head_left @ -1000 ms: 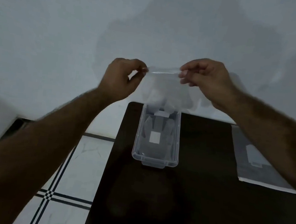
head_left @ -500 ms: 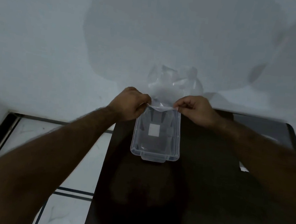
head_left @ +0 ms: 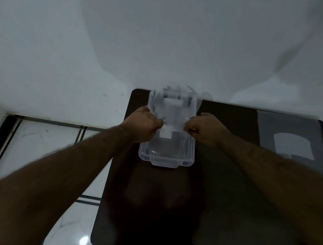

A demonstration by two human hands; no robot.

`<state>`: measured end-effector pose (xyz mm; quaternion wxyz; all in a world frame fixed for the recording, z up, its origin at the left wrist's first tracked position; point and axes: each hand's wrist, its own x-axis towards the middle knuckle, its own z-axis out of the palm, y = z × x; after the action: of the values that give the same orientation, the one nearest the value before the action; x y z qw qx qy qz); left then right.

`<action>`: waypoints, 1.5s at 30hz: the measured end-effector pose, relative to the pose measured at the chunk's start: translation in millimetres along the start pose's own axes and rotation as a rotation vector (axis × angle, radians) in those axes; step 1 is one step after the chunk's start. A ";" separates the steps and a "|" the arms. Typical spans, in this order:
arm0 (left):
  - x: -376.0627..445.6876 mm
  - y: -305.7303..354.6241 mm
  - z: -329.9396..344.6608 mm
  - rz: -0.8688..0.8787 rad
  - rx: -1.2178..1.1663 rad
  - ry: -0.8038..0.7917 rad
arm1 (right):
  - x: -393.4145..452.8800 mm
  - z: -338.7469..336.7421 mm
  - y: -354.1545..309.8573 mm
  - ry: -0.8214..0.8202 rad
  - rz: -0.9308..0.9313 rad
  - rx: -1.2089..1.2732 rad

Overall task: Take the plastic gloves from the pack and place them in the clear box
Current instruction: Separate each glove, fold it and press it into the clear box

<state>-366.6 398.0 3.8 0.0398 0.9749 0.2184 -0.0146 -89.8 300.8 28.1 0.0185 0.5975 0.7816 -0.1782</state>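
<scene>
In the head view, the left hand point(head_left: 144, 123) and the right hand point(head_left: 205, 129) are each pinching one edge of a thin plastic glove point(head_left: 174, 113), holding it over the clear box point(head_left: 165, 158). The glove is blurred and nearly transparent, so its outline is hard to follow. The box is standing on the dark counter point(head_left: 228, 199). The gloves pack point(head_left: 290, 140) is lying well apart on the right, its edge cut off behind the right forearm.
</scene>
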 end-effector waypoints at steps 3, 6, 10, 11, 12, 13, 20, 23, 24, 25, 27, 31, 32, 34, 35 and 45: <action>-2.0 4.2 7.6 0.001 0.056 -0.035 | 4.8 7.3 -5.1 -0.068 -0.057 -0.188; -2.4 9.6 10.2 -0.020 0.075 -0.098 | 10.2 14.9 -11.9 -0.171 -0.086 -0.310; -1.0 18.9 8.5 -0.040 0.089 -0.200 | 16.2 24.1 -21.4 -0.279 -0.084 -0.404; 0.2 21.6 8.1 -0.047 0.089 -0.221 | 17.4 26.4 -23.2 -0.288 -0.088 -0.439; 1.7 24.3 8.1 -0.049 0.097 -0.238 | 18.9 28.1 -24.8 -0.297 -0.088 -0.467; 3.0 26.8 7.9 -0.047 0.111 -0.250 | 20.1 28.8 -26.8 -0.309 -0.086 -0.480; 6.9 37.2 11.0 -0.042 0.154 -0.324 | 20.8 28.8 -36.8 -0.422 -0.091 -0.498; 8.2 36.2 12.5 -0.037 0.159 -0.362 | 19.6 28.2 -43.1 -0.513 -0.113 -0.522; 9.0 35.9 12.8 -0.030 0.159 -0.373 | 19.8 27.6 -44.6 -0.537 -0.119 -0.523; 9.5 35.4 12.7 -0.027 0.156 -0.385 | 20.6 27.0 -46.2 -0.562 -0.120 -0.521; 9.8 34.6 11.3 -0.023 0.148 -0.414 | 22.3 24.7 -50.0 -0.598 -0.119 -0.520; 10.6 37.5 9.2 -0.009 0.133 -0.477 | 23.2 21.0 -54.3 -0.648 -0.102 -0.515; 10.2 37.8 9.0 -0.006 0.129 -0.497 | 23.5 20.4 -55.3 -0.653 -0.104 -0.518; 10.4 37.9 7.2 0.011 0.119 -0.537 | 23.9 20.0 -56.4 -0.642 -0.117 -0.516; 11.1 37.4 6.0 0.020 0.113 -0.557 | 24.1 19.3 -57.1 -0.635 -0.124 -0.510; 19.5 36.8 0.3 0.061 0.146 -0.746 | 26.8 16.2 -63.6 -0.669 -0.172 -0.552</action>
<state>-333.3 373.2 5.2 0.0472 0.9089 0.1582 -0.3829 -160.2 306.6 22.7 0.4148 0.4123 0.7977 -0.1473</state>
